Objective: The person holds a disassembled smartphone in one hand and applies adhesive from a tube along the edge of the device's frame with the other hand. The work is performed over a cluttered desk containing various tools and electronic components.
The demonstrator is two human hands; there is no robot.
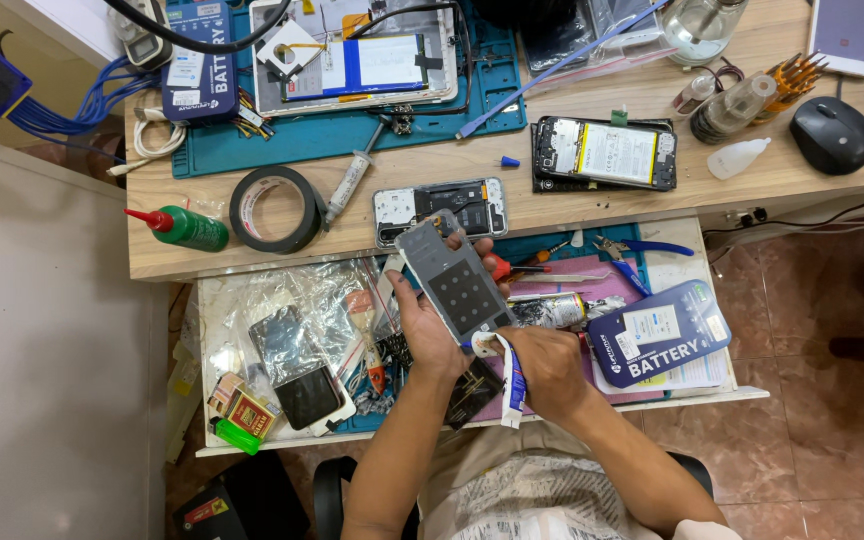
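- Phone back panel (455, 283): grey, flat, long rectangle, darker patch with a dot grid mid-panel, small parts at its far end. Tilted, near end toward the person, held above the open drawer (682, 395).
- Left hand (422, 325): wrapped around the panel's left edge, fingertips showing over the far right edge. Closed on the panel.
- Right hand (550, 368): closed on a small white tube (508, 375) with blue and red print; the tube's tip touches the panel's near end.
- Just right of the hands, in the drawer: dark blue battery box (660, 335), a crumpled metal tube (557, 310), blue-handled pliers (632, 258), a red-handled screwdriver (512, 268).
- Left of the hands, in the drawer: clear plastic bag (292, 300) with a dark phone screen (297, 370) on it, a green lighter (237, 436), a small brush.
- Beyond the hands, on the wooden surface (552, 215): an opened phone (440, 208) just past the panel's far end, another opened phone (605, 153) with a yellow-edged battery to the far right, black tape roll (274, 208), syringe (349, 186), green bottle with a red nozzle (180, 227).
- Further out: teal work mat (352, 130) under an opened tablet, black mouse (832, 135) at far right, clear bottles near it.
- Nothing sits between the hands and the panel; the drawer clutter lies below them.
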